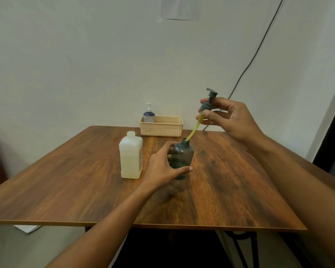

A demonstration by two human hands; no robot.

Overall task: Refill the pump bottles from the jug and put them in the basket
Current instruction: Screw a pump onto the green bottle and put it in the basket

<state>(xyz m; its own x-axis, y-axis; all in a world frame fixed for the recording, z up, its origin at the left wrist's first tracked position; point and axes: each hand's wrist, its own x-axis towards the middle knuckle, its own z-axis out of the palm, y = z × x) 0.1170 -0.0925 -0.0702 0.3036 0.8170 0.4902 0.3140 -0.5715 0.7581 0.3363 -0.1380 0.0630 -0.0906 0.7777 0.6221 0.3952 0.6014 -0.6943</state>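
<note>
The table (66, 180) is brown with dark grain, the jug (131, 157) milky white, the bottle (183, 154) smoky grey-green, its pump (208, 102) grey with a yellow tube (193, 130), the basket (162, 127) beige and gridded.

The jug (131, 155) stood just left of the green bottle (183, 153), and the left grip (162, 167) filled the gap between them. The pump (208, 102) hung above, its tube (193, 131) slanting into the bottle's mouth. The counter (230, 190) lay open to the right and front. In the basket (168, 128), a white-pump bottle (149, 115) took the left end.

I am in a plain room, perhaps a home or small office: a wooden table (66, 190) at a bare white wall (66, 64), a taped paper (180, 8), a loose black cable (255, 53).
</note>
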